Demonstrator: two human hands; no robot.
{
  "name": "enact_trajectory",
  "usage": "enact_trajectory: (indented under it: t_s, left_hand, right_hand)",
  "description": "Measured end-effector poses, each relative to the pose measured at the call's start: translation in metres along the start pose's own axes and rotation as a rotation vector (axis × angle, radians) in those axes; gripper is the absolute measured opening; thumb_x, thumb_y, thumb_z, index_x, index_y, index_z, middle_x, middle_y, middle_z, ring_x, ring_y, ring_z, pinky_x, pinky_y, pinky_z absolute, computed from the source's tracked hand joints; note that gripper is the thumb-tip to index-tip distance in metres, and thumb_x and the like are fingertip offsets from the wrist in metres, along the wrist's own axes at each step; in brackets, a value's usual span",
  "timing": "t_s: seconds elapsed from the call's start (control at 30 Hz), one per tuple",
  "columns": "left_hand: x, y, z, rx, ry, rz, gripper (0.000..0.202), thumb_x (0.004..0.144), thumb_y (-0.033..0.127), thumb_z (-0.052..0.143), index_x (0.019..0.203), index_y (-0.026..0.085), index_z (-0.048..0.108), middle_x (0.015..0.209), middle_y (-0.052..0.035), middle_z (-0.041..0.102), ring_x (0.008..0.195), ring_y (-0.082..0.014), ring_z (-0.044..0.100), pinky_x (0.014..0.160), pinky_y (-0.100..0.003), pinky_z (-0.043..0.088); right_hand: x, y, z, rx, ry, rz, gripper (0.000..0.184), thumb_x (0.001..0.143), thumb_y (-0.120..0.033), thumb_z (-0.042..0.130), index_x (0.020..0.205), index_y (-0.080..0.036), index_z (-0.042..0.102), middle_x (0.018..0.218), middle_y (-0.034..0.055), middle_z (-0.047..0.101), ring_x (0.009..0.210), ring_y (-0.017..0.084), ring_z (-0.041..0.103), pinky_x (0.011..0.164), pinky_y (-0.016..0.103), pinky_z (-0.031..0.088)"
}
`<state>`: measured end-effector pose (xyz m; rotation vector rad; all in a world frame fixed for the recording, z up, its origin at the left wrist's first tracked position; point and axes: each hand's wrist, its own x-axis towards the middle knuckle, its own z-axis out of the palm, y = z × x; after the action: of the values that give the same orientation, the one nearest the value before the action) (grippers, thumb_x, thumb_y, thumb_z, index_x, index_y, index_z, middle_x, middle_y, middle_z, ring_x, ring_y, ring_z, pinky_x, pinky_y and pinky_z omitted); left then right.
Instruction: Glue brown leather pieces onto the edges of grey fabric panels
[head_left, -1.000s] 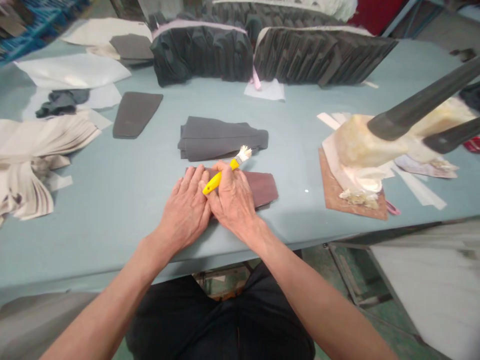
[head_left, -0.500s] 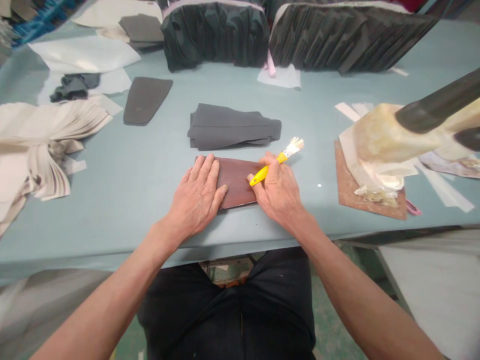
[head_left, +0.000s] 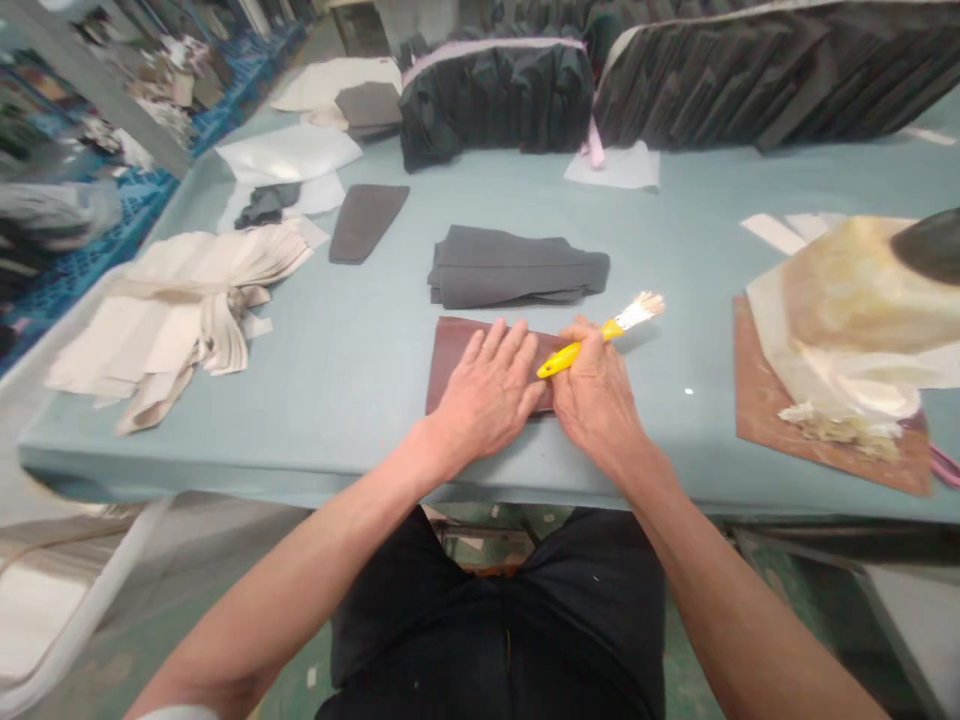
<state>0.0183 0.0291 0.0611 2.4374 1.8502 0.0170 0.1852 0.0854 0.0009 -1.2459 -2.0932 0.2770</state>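
A flat reddish-brown panel (head_left: pixel 450 365) lies on the table in front of me, partly covered by both hands. My left hand (head_left: pixel 491 385) rests flat on its middle, fingers stretched out. At the panel's right end, my right hand (head_left: pixel 600 385) grips a yellow-handled paintbrush (head_left: pixel 561 360), bristles pointing up and to the right, and also touches the panel. Just beyond the panel sits a stack of dark grey fabric pieces (head_left: pixel 517 265).
A single dark grey piece (head_left: pixel 367 222) and fanned beige pieces (head_left: pixel 172 310) lie to the left. Dark bundled pieces (head_left: pixel 495 105) stand along the back. At right, a glue-stained container (head_left: pixel 840 300) tilts over a brown board (head_left: pixel 757 400).
My left hand has slid right across the panel, baring its left end. My right hand keeps the brush at the right end. The view has turned toward the left.
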Motion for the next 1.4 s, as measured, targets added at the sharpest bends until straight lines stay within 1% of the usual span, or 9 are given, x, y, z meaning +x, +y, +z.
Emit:
enact_trajectory:
  t_s: [0.1,0.3,0.53,0.67,0.83,0.97,1.07,1.17,1.4]
  left_hand:
    - [0.007,0.009,0.006,0.009,0.065,0.017,0.065,0.113,0.041,0.032,0.166,0.003,0.039,0.178,-0.0202,0.033,0.166,-0.0390,0.030,0.135,-0.053,0.027]
    - [0.004,0.008,0.011,-0.007,0.151,0.010,0.063,0.114,0.043,0.032,0.165,0.008,0.043,0.175,-0.0176,0.040,0.163,-0.0391,0.036,0.133,-0.054,0.030]
    - [-0.013,-0.018,0.014,-0.067,0.144,-0.136,0.075,0.110,0.057,0.042,0.166,0.007,0.041,0.176,-0.0202,0.036,0.165,-0.0419,0.030,0.134,-0.059,0.029]
    - [-0.021,-0.034,0.018,-0.112,0.186,-0.222,0.077,0.108,0.057,0.046,0.164,0.004,0.041,0.176,-0.0237,0.034,0.165,-0.0447,0.029,0.129,-0.060,0.038]
    - [-0.022,-0.041,0.023,-0.119,0.216,-0.223,0.078,0.108,0.057,0.044,0.163,0.002,0.041,0.174,-0.0274,0.036,0.164,-0.0476,0.030,0.128,-0.063,0.037]
    - [-0.020,-0.048,0.028,-0.139,0.234,-0.164,0.079,0.109,0.059,0.038,0.164,0.002,0.038,0.172,-0.0295,0.038,0.166,-0.0438,0.027,0.128,-0.064,0.036]
    - [-0.020,-0.054,0.030,-0.165,0.250,-0.114,0.076,0.109,0.058,0.037,0.164,0.005,0.036,0.170,-0.0288,0.042,0.166,-0.0409,0.029,0.129,-0.065,0.035]
    - [-0.022,-0.056,0.027,-0.164,0.249,-0.119,0.074,0.110,0.058,0.035,0.162,0.007,0.039,0.171,-0.0284,0.041,0.165,-0.0425,0.031,0.128,-0.067,0.035]
    - [-0.022,-0.061,0.014,-0.183,0.234,-0.197,0.069,0.108,0.059,0.039,0.158,0.012,0.046,0.173,-0.0258,0.039,0.162,-0.0458,0.035,0.128,-0.065,0.037]
  right_hand:
    - [-0.002,0.006,0.003,0.053,0.017,0.031,0.035,0.092,-0.024,0.046,0.126,-0.018,0.052,0.138,0.0237,0.065,0.121,0.038,0.064,0.105,0.060,0.053]
    - [-0.004,0.010,0.002,0.065,-0.008,0.044,0.033,0.093,-0.027,0.047,0.125,-0.019,0.053,0.147,0.0283,0.059,0.132,0.042,0.062,0.110,0.068,0.050]
    - [-0.006,0.010,0.001,0.041,-0.010,0.012,0.032,0.099,-0.028,0.045,0.129,-0.019,0.051,0.151,0.0258,0.057,0.142,0.037,0.057,0.115,0.063,0.048]
    - [-0.006,0.004,0.001,0.059,-0.005,0.028,0.032,0.099,-0.025,0.046,0.130,-0.019,0.050,0.153,0.0266,0.056,0.143,0.036,0.057,0.116,0.063,0.047]
    - [-0.008,0.002,0.000,0.251,0.030,0.124,0.026,0.101,-0.030,0.048,0.126,-0.021,0.051,0.146,0.0233,0.062,0.150,0.033,0.053,0.119,0.060,0.044]
    - [-0.020,0.009,-0.014,0.329,0.154,0.293,0.025,0.101,-0.042,0.054,0.117,-0.023,0.050,0.147,0.0234,0.063,0.134,0.031,0.066,0.110,0.054,0.052]
    - [-0.030,0.016,-0.029,0.321,0.236,0.385,0.020,0.102,-0.041,0.052,0.113,-0.025,0.048,0.130,0.0184,0.074,0.110,0.028,0.075,0.098,0.049,0.057]
    - [-0.034,0.021,-0.040,0.331,0.235,0.433,0.019,0.101,-0.042,0.053,0.109,-0.026,0.048,0.111,0.0120,0.079,0.093,0.026,0.076,0.087,0.044,0.057]
    - [-0.019,0.026,-0.035,0.393,0.206,0.468,0.028,0.098,-0.050,0.058,0.109,-0.026,0.050,0.104,0.0083,0.079,0.096,0.026,0.075,0.091,0.044,0.057]
